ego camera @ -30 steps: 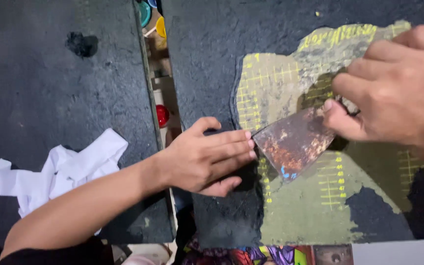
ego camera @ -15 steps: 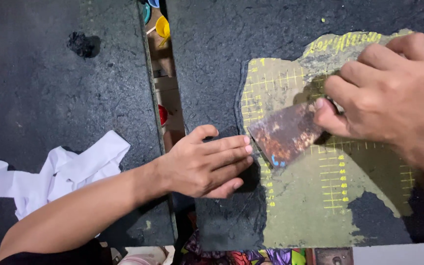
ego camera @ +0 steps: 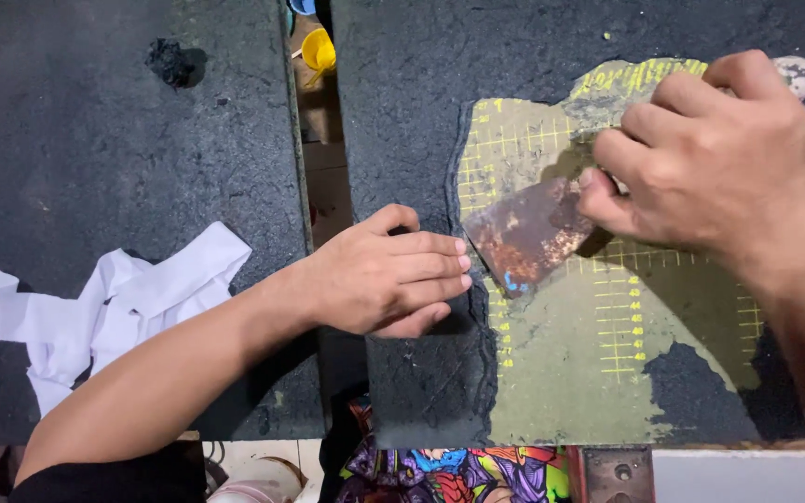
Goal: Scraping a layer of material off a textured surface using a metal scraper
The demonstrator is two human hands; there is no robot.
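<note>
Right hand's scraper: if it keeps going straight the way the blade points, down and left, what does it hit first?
The scraper in the right hand would likely meet the ragged edge of the black coating, with the left hand's fingertips just beyond it.

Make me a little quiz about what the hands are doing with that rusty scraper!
1. Which hand holds the rusty scraper: left or right?
2. True or false: the left hand lies flat on the black coating, its fingertips beside the scraper's blade.
3. What shows where the black coating is gone?
A. a green mat with a yellow grid
B. bare wood
C. white paper

Key: 1. The right hand. 2. True. 3. A.
</note>
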